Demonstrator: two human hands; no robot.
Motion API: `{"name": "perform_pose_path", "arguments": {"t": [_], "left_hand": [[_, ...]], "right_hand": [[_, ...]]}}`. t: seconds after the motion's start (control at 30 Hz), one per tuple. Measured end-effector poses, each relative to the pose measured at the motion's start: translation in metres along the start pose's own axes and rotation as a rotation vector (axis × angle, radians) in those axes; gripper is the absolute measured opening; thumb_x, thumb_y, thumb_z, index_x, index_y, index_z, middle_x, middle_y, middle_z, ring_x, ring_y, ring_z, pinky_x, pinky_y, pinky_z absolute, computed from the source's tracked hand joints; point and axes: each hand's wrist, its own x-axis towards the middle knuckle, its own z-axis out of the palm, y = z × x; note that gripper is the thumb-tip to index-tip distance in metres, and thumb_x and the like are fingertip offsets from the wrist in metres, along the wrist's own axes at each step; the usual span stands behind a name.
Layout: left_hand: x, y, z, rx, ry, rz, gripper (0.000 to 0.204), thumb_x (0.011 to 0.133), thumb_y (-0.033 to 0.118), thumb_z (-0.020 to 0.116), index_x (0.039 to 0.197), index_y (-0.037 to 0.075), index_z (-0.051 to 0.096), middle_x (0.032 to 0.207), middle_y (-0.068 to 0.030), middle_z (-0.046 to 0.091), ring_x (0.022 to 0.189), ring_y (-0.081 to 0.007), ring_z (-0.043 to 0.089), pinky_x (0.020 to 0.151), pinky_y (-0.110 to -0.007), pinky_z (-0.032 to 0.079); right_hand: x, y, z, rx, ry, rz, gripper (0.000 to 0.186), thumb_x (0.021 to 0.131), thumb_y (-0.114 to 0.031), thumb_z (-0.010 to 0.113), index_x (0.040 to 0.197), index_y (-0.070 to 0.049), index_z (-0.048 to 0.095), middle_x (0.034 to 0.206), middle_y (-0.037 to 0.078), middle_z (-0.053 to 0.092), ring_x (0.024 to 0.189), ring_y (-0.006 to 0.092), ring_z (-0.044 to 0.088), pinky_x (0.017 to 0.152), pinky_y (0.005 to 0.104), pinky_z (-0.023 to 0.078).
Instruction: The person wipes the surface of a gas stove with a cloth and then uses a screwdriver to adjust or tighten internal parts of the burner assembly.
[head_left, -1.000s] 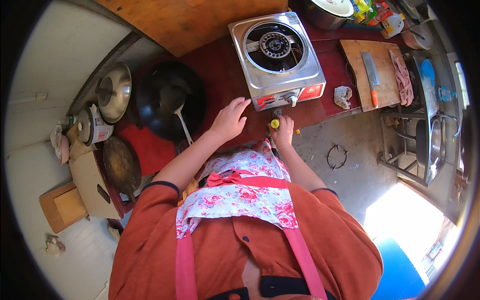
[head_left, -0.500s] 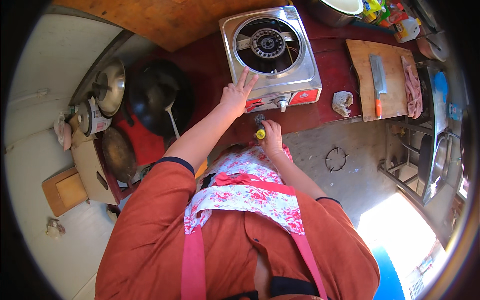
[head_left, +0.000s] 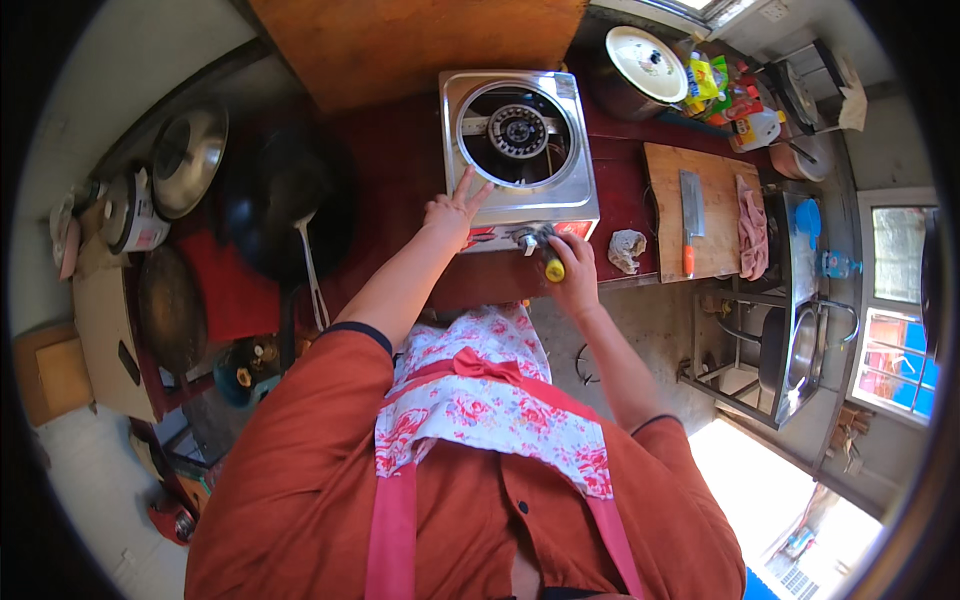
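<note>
A silver single-burner gas stove (head_left: pixel 520 205) stands before me on the dark red table, its round opening baring the burner (head_left: pixel 518 131). My left hand (head_left: pixel 453 217) rests on its front left corner, two fingers stretched out over the metal top and nothing held. At the front panel, my right hand (head_left: pixel 574 268) grips a scrub brush (head_left: pixel 555 269) by its handle, which has a yellow end. The brush's dark grey head is against the panel just right of the control knob (head_left: pixel 528 243). My right fingers partly hide the handle.
A crumpled whitish cloth (head_left: pixel 627 250) lies right of the stove. Beyond it a cutting board (head_left: pixel 665 170) carries a cleaver (head_left: pixel 692 215) and a pink cloth (head_left: pixel 752 230). A black wok (head_left: pixel 285 215) with a ladle stands left. A lidded pot (head_left: pixel 646 66) is at the back right.
My right hand has lifted the brush from below the table edge up to the stove's front panel. My left hand stays on the stove's corner. The view has shifted.
</note>
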Motion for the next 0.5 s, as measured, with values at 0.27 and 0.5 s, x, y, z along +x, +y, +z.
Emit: {"name": "perform_pose_path", "arguments": {"t": [0.27, 0.5], "left_hand": [[-0.002, 0.001, 0.013, -0.018, -0.004, -0.082, 0.132, 0.066, 0.034, 0.088, 0.156, 0.031, -0.009, 0.159, -0.0202, -0.022, 0.095, -0.0284, 0.063, 0.078, -0.035, 0.055], [-0.004, 0.007, 0.016, -0.094, -0.01, -0.163, 0.131, 0.066, 0.03, 0.087, 0.156, 0.029, -0.009, 0.16, -0.0205, -0.019, 0.098, -0.0298, 0.064, 0.079, -0.037, 0.055]], "right_hand": [[0.013, 0.074, 0.0, -0.171, -0.337, -0.212, 0.045, 0.067, -0.014, 0.074, 0.11, -0.008, 0.062, 0.116, 0.013, 0.056, 0.112, 0.033, 0.053, 0.095, 0.0408, 0.047], [0.008, 0.064, 0.0, -0.091, -0.213, -0.403, 0.056, 0.071, -0.011, 0.069, 0.125, -0.009, 0.057, 0.118, 0.014, 0.052, 0.112, 0.0325, 0.052, 0.099, 0.0414, 0.044]]}}
